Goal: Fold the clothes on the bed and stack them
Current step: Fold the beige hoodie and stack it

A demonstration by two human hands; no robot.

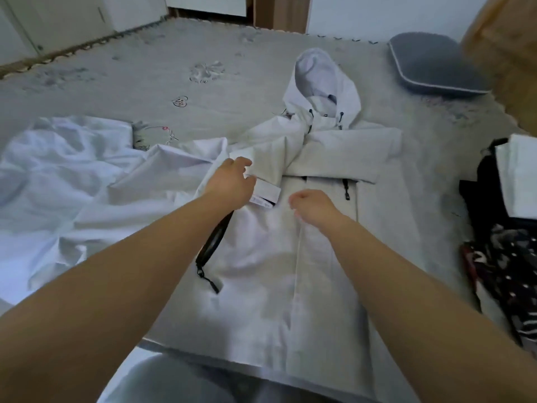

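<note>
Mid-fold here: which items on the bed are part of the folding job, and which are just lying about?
Job: pale hooded zip jacket; crumpled white sheet-like garment; dark patterned clothes pile; left hand; right hand.
Lying about: grey piped cushion; floral bedspread.

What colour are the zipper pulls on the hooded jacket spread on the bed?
Black, against the pale off-white hooded jacket; clearest in the head view.

Dim, flat indoor light w/ soft shadows; slight blur overall, wide-angle bending at edges.
</note>
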